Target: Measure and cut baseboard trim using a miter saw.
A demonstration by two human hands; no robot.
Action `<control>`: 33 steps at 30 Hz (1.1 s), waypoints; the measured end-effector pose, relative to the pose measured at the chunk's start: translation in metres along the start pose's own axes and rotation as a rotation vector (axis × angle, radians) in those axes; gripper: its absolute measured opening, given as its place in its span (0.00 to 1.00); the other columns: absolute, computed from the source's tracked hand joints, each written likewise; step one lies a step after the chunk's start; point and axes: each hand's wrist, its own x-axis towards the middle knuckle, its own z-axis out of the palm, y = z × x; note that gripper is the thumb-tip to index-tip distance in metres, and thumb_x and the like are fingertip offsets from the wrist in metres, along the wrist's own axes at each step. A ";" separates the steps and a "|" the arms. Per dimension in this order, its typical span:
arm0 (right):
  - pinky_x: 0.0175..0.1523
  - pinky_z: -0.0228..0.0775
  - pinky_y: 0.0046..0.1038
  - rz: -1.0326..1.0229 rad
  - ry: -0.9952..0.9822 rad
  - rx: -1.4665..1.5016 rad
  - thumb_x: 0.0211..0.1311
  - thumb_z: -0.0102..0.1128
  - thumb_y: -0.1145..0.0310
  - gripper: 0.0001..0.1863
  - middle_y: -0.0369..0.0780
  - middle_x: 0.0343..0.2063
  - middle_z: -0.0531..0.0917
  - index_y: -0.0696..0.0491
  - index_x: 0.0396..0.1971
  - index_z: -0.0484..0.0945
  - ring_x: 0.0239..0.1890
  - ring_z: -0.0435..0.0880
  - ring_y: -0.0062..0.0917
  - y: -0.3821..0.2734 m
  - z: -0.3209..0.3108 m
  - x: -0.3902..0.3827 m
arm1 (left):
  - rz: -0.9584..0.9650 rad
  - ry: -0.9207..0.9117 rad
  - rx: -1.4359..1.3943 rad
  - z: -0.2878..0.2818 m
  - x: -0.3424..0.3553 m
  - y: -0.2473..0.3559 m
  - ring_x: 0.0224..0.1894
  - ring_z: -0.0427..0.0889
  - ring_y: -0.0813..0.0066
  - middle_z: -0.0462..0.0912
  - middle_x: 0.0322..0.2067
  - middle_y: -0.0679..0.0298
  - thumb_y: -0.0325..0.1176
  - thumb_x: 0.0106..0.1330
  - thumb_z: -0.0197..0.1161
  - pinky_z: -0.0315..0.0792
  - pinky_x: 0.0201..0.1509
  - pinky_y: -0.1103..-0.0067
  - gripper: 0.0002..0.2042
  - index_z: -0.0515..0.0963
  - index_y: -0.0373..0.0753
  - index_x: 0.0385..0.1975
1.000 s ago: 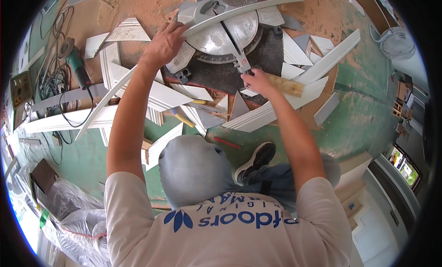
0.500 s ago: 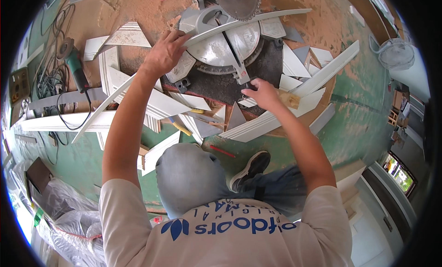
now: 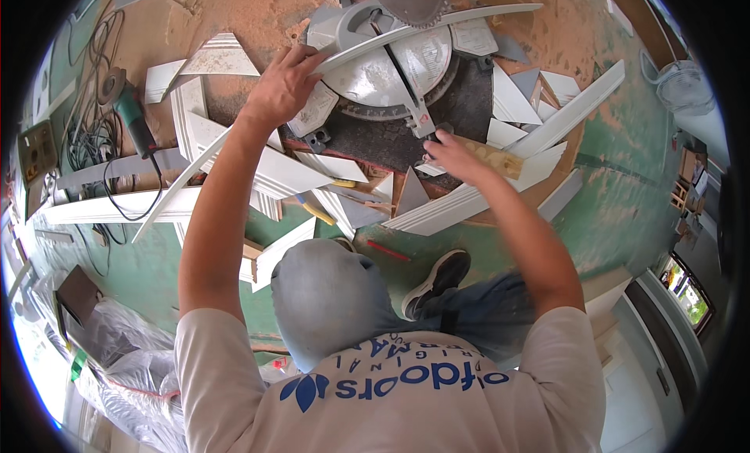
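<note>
My left hand (image 3: 285,85) grips the long thin trim (image 3: 422,27), likely light and whippy; right hand (image 3: 453,154) pinches the saw (image 3: 391,66) handle.

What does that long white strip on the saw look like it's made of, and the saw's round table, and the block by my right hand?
The long white strip under the left hand looks like painted or primed moulding: smooth matte white, profiled edge. The round saw table seems bare metal, dull silver-grey. The block by the right hand looks like raw wood, tan and unpainted.
</note>
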 end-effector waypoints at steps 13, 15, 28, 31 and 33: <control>0.57 0.75 0.38 0.100 -0.215 0.313 0.60 0.73 0.45 0.36 0.46 0.46 0.86 0.64 0.52 0.77 0.50 0.85 0.39 -0.002 -0.028 0.003 | 0.003 0.014 -0.033 0.003 0.002 0.000 0.51 0.76 0.54 0.77 0.52 0.58 0.26 0.66 0.64 0.73 0.61 0.64 0.23 0.76 0.43 0.62; 0.58 0.75 0.39 0.206 -0.357 0.742 0.59 0.73 0.44 0.37 0.47 0.46 0.86 0.64 0.51 0.77 0.50 0.84 0.40 0.007 -0.036 0.007 | 0.004 0.013 -0.028 0.002 0.004 0.001 0.51 0.76 0.54 0.77 0.52 0.58 0.27 0.66 0.64 0.73 0.61 0.64 0.23 0.76 0.43 0.62; 0.28 0.75 0.24 0.216 -0.395 0.633 0.67 0.67 0.60 0.25 0.41 0.32 0.82 0.58 0.57 0.71 0.25 0.81 0.21 -0.012 -0.024 0.006 | -0.044 -0.045 0.007 0.000 0.003 0.003 0.54 0.75 0.55 0.77 0.53 0.60 0.28 0.67 0.64 0.72 0.63 0.65 0.23 0.75 0.44 0.63; 0.22 0.68 0.23 0.262 -0.371 0.502 0.67 0.66 0.63 0.20 0.39 0.28 0.80 0.57 0.52 0.72 0.20 0.76 0.19 -0.004 -0.015 0.015 | -0.047 -0.041 0.000 0.001 0.004 0.004 0.54 0.75 0.55 0.77 0.53 0.60 0.28 0.67 0.64 0.72 0.64 0.65 0.23 0.75 0.44 0.63; 0.20 0.64 0.23 0.268 -0.340 0.563 0.66 0.65 0.64 0.18 0.39 0.28 0.80 0.57 0.50 0.72 0.19 0.74 0.18 -0.003 -0.004 0.015 | -0.046 -0.040 -0.001 0.001 0.004 0.004 0.54 0.75 0.55 0.77 0.53 0.60 0.28 0.67 0.64 0.72 0.64 0.65 0.23 0.75 0.44 0.63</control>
